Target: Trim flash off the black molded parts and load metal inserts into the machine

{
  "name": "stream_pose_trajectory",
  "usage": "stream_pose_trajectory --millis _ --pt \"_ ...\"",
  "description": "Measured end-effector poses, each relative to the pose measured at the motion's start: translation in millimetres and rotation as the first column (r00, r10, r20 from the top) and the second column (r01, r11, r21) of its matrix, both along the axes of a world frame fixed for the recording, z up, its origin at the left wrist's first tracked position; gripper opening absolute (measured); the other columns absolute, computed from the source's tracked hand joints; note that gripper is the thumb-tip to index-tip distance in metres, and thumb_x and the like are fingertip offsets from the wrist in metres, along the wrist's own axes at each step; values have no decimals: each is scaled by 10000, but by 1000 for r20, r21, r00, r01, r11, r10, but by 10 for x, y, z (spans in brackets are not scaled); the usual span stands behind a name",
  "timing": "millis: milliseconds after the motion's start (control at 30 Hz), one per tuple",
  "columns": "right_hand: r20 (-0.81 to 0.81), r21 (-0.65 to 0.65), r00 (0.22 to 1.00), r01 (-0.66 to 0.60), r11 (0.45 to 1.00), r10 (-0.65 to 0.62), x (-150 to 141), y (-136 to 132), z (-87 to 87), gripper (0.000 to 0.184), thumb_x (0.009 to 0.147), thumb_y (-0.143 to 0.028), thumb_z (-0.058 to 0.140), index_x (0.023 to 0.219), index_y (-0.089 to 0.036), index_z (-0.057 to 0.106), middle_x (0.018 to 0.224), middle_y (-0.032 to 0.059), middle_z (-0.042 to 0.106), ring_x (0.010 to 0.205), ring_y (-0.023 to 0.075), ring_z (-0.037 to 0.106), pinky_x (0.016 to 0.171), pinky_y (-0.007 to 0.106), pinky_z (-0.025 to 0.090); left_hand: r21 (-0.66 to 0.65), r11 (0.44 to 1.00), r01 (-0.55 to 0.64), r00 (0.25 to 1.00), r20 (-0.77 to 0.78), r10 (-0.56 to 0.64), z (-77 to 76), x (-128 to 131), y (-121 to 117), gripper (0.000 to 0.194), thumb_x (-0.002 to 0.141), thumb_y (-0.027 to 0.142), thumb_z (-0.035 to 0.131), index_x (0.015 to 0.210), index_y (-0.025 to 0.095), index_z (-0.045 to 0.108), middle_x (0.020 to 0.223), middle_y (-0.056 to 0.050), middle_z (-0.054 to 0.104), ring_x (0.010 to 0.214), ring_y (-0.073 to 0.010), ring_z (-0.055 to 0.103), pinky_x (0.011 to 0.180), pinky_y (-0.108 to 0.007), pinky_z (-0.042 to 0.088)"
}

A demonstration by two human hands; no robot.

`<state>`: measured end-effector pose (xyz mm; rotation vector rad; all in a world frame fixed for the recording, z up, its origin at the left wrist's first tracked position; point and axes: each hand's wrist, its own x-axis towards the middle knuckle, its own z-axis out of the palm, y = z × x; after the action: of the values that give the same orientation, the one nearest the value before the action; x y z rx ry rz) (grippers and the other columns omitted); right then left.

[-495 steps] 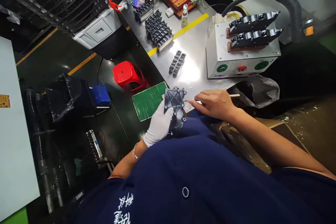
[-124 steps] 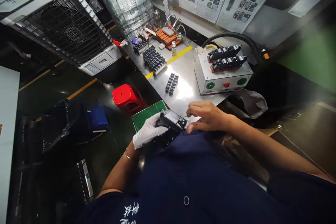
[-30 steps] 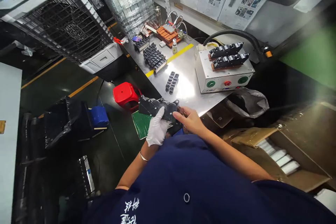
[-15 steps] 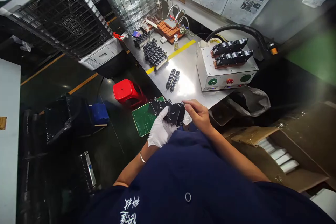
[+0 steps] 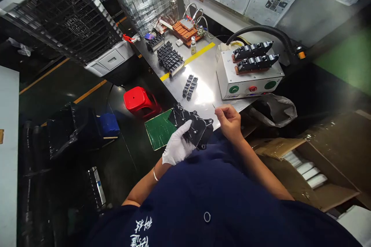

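My left hand [image 5: 177, 147], in a white glove, is closed around a black moulded part [image 5: 191, 128] with its thumb lying on top. The part has thin ribs, small bright metal points and ring-like lugs at its corners. My bare right hand [image 5: 228, 120] is apart from it, to the right, with thumb and forefinger pinched together. From that pinch sticks out a thin, pin-like piece [image 5: 213, 105], too small to name surely. Beyond my hands, two narrow black segmented parts [image 5: 190, 87] lie side by side on the metal table [image 5: 206, 88].
A control box [image 5: 251, 81] with buttons carries two black parts on its top. Rows of black parts [image 5: 170, 58], a small bottle [image 5: 193, 45] and an orange fixture [image 5: 188, 31] stand farther back. At left are a red stool [image 5: 139, 100] and a green board [image 5: 159, 130]; an open carton [image 5: 304, 170] sits right.
My right hand has moved away from the black part, to the right, with the thin piece in its pinch. My left hand has turned the part slightly, showing more of its face.
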<state>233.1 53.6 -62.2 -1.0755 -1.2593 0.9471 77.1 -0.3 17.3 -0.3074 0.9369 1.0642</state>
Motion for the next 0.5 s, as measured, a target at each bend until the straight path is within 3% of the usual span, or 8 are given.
stream_pose_trajectory --millis 167,367,500 --pt "-20 100 983 -180 979 182 7 -145 173 209 888 -383 648 769 -211 631 697 5 610 655 131 564 592 271 464 8 1000 -27 999 28 26 34 13 26 220 942 243 539 1003 94 690 955 -107 769 1015 -238 716 950 -388 568" --pt "3 101 980 -199 975 200 -38 -154 236 222 882 -402 652 763 -215 638 695 9 623 648 133 578 584 268 474 14 998 -55 998 -24 55 -82 8 10 167 918 203 572 991 109 689 938 -83 770 941 -198 732 935 -348 573" --pt "45 17 982 -186 982 185 -3 -124 198 326 867 -497 643 727 -203 626 657 5 607 605 126 552 552 260 451 100 992 78 995 -76 -71 -116 -64 -72 186 870 236 634 989 113 708 927 -88 766 923 -212 730 930 -345 566"
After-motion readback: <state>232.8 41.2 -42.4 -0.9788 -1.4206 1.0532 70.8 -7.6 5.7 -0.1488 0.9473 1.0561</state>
